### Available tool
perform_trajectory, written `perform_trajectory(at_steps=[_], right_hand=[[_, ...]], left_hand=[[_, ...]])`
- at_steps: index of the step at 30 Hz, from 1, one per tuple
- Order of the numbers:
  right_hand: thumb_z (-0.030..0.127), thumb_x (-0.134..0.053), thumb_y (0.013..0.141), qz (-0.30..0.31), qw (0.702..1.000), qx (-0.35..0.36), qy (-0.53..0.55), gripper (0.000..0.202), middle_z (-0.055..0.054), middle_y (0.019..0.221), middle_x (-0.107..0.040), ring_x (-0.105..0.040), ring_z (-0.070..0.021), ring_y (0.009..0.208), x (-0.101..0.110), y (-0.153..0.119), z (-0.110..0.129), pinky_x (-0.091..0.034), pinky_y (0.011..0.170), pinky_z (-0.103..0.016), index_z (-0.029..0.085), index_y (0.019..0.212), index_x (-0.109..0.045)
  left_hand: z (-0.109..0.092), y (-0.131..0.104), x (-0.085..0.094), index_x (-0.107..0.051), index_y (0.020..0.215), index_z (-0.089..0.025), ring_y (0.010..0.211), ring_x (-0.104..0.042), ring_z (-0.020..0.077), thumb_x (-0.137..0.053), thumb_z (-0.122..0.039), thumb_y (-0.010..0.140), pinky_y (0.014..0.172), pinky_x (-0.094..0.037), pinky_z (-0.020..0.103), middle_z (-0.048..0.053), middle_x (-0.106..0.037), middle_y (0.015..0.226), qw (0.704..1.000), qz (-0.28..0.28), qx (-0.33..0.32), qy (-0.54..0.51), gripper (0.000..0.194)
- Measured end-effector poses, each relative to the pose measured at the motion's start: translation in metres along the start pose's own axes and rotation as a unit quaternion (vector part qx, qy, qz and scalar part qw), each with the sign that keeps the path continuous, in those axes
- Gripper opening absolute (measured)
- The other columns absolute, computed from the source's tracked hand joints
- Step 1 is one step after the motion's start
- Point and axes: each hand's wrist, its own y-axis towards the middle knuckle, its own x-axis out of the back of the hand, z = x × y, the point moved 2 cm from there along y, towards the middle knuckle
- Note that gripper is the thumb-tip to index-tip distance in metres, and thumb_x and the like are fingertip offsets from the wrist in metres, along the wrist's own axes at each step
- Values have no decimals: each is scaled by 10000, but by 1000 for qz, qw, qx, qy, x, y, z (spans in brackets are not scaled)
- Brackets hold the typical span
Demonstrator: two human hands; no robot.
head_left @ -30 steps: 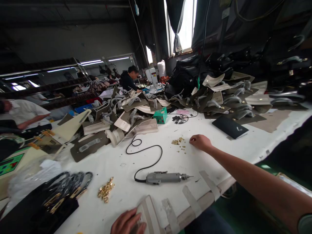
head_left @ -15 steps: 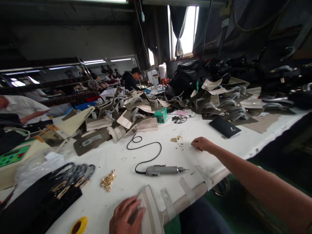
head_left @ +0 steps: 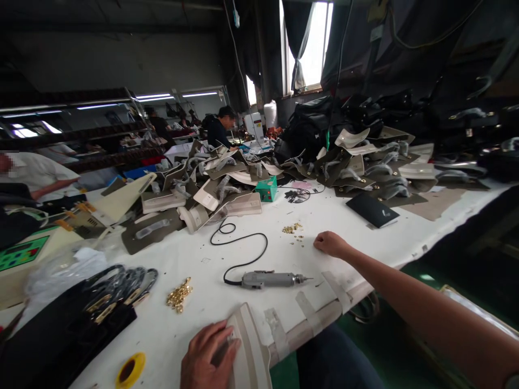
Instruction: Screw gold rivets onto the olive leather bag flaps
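My left hand (head_left: 208,356) is closed around the edge of a beige bag panel (head_left: 252,354) at the front of the table, thumb on its near face. The far side of this grip is hidden. My right hand (head_left: 330,244) rests low over the white tabletop, fingers curled together; whatever they may pinch cannot be made out. Just left of those fingers lie small gold washers (head_left: 292,229), some in a heap and several loose. Between my two hands a grey electric screwdriver (head_left: 270,280) lies on its side, bit pointing right. Shiny gold fittings (head_left: 179,295) form a pile farther left.
Bag panels with wrapped handles (head_left: 227,173) are heaped across the back, beside a green box (head_left: 266,190). A black booklet (head_left: 372,209) lies at right. Black bags (head_left: 81,329) and a yellow tape roll (head_left: 130,370) occupy the left. Other people sit beyond.
My right hand has shifted slightly left across the tabletop, nearer the loose washers. My left hand keeps its hold on the panel. The view has tilted a little.
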Motion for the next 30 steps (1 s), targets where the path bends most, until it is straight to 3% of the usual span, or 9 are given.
perform_trajectory(at_steps=[7,12,16,19,25,30], right_hand=[[259,-616,877,-35,996,25,-78,148,-61,901,-748,-659,-201,803,-6,-6,3,-393,665,-276,198,902,-748],[300,-533,953,-60,987,67,-131,208,-64,1021,-729,-661,-217,877,-10,-22,6,-367,666,-285,226,939,-727],[350,-394,1031,-88,960,142,-226,345,-69,1052,-691,-662,-212,868,-15,-32,7,-343,656,-293,228,937,-703],[380,-400,1025,-78,957,158,-232,361,-55,1029,-692,-668,-207,865,-14,-34,7,-349,653,-287,240,911,-713],[377,-550,920,-21,979,90,-180,231,-31,962,-741,-668,-216,859,0,-21,10,-360,636,-282,265,888,-749],[329,-510,952,-26,960,132,-244,256,-51,924,-745,-674,-227,844,-3,-13,11,-323,629,-294,232,854,-726]], left_hand=[[4,-5,0,-798,1009,-368,1018,-741,258,-769,-491,823,854,-648,364,-12,-798,1105,999,-16,-34,13,225],[-2,-10,-4,-796,984,-346,1079,-713,279,-804,-418,796,893,-624,403,7,-786,1138,999,-20,30,-9,202],[-12,-11,-3,-800,959,-334,1102,-692,297,-821,-365,774,934,-593,453,21,-780,1138,996,0,76,-38,189],[-18,-11,-1,-798,948,-332,1117,-679,303,-825,-327,759,955,-571,473,17,-776,1140,993,-8,100,-56,191],[-21,-11,3,-802,947,-334,1125,-667,309,-825,-289,744,967,-557,477,23,-776,1142,991,-16,110,-72,210],[-19,-9,4,-810,962,-333,1128,-669,309,-820,-320,761,965,-561,477,30,-779,1140,991,21,110,-72,202]])
